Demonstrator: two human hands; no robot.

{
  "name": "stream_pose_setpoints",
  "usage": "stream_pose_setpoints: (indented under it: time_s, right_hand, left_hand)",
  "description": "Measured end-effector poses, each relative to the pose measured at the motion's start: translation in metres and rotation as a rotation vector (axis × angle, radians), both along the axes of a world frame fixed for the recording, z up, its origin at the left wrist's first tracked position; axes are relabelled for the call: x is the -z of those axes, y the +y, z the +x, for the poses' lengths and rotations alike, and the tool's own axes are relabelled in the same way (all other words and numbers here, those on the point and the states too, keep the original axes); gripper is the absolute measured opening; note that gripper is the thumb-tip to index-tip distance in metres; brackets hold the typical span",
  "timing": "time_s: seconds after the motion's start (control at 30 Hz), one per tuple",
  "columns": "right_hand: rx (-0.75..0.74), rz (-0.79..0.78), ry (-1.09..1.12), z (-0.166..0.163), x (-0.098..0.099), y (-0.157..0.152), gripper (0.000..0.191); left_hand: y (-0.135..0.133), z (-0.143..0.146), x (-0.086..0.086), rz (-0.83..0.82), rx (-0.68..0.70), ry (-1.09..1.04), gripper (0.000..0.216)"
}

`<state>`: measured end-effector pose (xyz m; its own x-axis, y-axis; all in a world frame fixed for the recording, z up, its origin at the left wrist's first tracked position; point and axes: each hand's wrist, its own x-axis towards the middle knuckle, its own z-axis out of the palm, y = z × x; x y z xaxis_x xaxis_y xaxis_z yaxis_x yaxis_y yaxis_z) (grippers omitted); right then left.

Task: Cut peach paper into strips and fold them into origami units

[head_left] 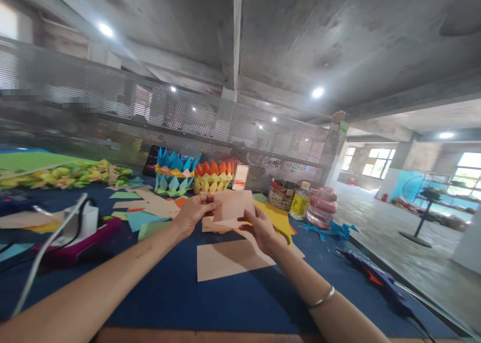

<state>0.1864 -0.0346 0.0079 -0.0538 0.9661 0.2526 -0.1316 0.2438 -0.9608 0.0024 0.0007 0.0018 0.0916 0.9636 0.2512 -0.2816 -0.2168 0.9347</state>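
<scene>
Both my hands hold one folded piece of peach paper [232,206] above the blue table [180,298]. My left hand [193,212] pinches its upper left edge with closed fingers. My right hand [259,228] grips its lower right side, fingers closed on it. Under the hands lie more peach sheets [225,260] flat on the table, and a few folded ones just beneath the held piece.
Blue [172,175] and orange-yellow [213,177] folded paper baskets stand at the back by a perforated metal screen. Paper scraps [146,208] lie left; a purple glue gun [80,243] with cable nearer left. A bottle [300,201], pink object [321,207] and another glue gun [376,278] lie right.
</scene>
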Motion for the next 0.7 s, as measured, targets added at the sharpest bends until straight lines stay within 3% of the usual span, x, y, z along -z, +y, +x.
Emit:
stream_pose_setpoints:
  time_s: [0.33,0.7]
  right_hand:
    - [-0.026,0.045,-0.158,0.012,-0.001,0.009,0.037]
    - [0.068,0.067,-0.261,0.016,0.007,0.015,0.033]
  left_hand:
    - [-0.003,-0.002,-0.004,0.106,-0.099,0.128,0.06]
    - [0.0,0.002,0.001,0.06,-0.072,0.163,0.038]
